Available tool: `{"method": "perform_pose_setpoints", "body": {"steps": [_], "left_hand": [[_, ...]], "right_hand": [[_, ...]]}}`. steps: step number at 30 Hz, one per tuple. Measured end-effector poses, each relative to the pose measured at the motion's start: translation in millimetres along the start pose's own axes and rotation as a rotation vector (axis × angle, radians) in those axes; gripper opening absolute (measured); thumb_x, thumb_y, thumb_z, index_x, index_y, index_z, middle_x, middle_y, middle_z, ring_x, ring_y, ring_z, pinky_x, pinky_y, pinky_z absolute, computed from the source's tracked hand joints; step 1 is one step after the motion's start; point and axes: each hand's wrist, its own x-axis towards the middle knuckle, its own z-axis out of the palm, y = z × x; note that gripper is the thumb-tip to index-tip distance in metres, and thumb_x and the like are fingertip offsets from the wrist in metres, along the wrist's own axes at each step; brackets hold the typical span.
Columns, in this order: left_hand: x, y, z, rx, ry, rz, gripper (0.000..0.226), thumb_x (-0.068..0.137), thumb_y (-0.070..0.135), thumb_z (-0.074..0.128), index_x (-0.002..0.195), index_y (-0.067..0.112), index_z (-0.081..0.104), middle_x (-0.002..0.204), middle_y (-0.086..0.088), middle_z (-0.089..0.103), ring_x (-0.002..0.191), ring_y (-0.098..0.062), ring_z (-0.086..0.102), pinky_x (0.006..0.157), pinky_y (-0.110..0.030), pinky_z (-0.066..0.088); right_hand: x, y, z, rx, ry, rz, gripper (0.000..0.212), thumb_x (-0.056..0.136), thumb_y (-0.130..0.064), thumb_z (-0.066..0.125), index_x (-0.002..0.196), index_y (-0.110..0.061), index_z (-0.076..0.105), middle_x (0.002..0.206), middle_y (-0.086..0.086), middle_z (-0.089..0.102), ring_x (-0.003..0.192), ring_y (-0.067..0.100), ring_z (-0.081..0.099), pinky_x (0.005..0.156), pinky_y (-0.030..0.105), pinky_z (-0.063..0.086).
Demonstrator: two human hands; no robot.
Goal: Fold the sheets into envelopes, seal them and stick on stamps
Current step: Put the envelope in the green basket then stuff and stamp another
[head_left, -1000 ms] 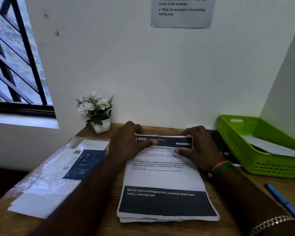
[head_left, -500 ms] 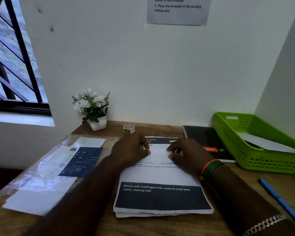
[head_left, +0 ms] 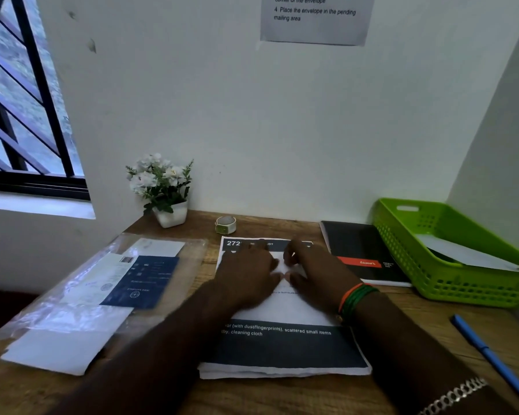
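Right, head view only. Landmark = paper stack (head_left: pixel 285 351) mid-desk. My left hand (head_left: pixel 246 277) & right hand (head_left: pixel 318 277) both sit on the stack's upper half, thumbs nearly meeting. Since a sec ago they've pulled the top sheet's (head_left: pixel 282 310) far edge toward me: before, hands were spread at the far corners, flat; now they're close together & the far header strip of the sheet underneath (head_left: pixel 234 243) shows ("272…"). So, I judge, first fold of this sheet is underway, not creased yet. Fingers: look curled over the folded-down paper, prob pinching it, but it's blurred, can't tell for sure. Tape roll (head_left: pixel 225 224) just beyond the stack's far edge, uncovered since hands came back. Clear bag of envelopes/stamps (head_left: pixel 81 298) left of the stack. Black notebook (head_left: pixel 363 253) right of it, green basket (head_left: pixel 450 265) further right w/ an envelope inside. Blue pen (head_left: pixel 492 357) right of the stack's near end
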Motion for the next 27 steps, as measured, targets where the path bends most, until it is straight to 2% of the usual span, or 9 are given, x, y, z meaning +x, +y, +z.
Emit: {"method": "perform_pose_setpoints", "body": {"steps": [3,8,10,12,14,20,27], "left_hand": [[1,-8,-8,-0.019,0.053,-0.186,0.042,0.1,0.051,0.054,0.12,0.017,0.067,0.131,-0.008,0.06,0.121,-0.028,0.06,0.096,-0.046,0.052],[0,-28,-15,0.088,0.118,-0.327,0.039,0.096,0.052,0.06,0.119,0.02,0.066,0.129,-0.007,0.064,0.122,-0.03,0.058,0.096,-0.044,0.049],[-1,-24,-12,0.035,0.151,-0.24,0.043,0.095,0.054,0.062,0.119,0.019,0.068,0.129,-0.006,0.061,0.12,-0.028,0.057,0.096,-0.044,0.052],[-2,-14,-5,-0.066,0.11,-0.096,0.046,0.095,0.055,0.062,0.127,0.023,0.069,0.133,-0.003,0.053,0.122,-0.025,0.055,0.099,-0.045,0.052],[-1,-6,0,-0.061,0.056,-0.04,0.047,0.095,0.056,0.061,0.13,0.026,0.069,0.135,-0.004,0.051,0.125,-0.025,0.054,0.101,-0.044,0.05],[2,-9,-5,-0.122,0.036,-0.105,0.051,0.088,0.056,0.071,0.126,0.022,0.071,0.137,-0.007,0.055,0.124,-0.027,0.058,0.104,-0.044,0.049],[3,-13,-5,-0.111,0.036,-0.14,0.055,0.085,0.059,0.073,0.123,0.019,0.072,0.133,-0.008,0.059,0.123,-0.028,0.058,0.102,-0.041,0.05]], "right_hand": [[-1,-5,-1,-0.039,0.016,0.008,0.024,0.089,-0.036,0.06,0.105,-0.033,0.041,0.11,-0.002,0.06,0.105,0.023,0.058,0.091,0.041,0.048],[-3,-2,-1,-0.03,0.012,0.033,0.026,0.088,-0.037,0.062,0.106,-0.032,0.044,0.111,-0.005,0.06,0.105,0.023,0.059,0.093,0.039,0.046],[-2,-2,-1,-0.047,0.011,0.026,0.026,0.089,-0.038,0.062,0.107,-0.032,0.045,0.11,-0.006,0.061,0.106,0.022,0.059,0.091,0.038,0.046],[-1,-2,0,-0.081,0.006,0.024,0.025,0.089,-0.04,0.06,0.108,-0.032,0.045,0.112,-0.005,0.062,0.109,0.023,0.058,0.091,0.038,0.046],[0,-2,1,-0.117,0.008,0.029,0.024,0.09,-0.042,0.057,0.109,-0.033,0.044,0.113,-0.006,0.063,0.111,0.023,0.058,0.092,0.04,0.044],[3,0,-2,-0.226,0.057,0.082,0.02,0.091,-0.043,0.053,0.107,-0.034,0.047,0.117,-0.009,0.064,0.123,0.017,0.049,0.1,0.046,0.03],[-1,23,-18,-0.28,0.069,0.233,0.015,0.087,-0.043,0.058,0.099,-0.033,0.055,0.107,-0.01,0.065,0.118,0.017,0.05,0.097,0.044,0.027]]}}
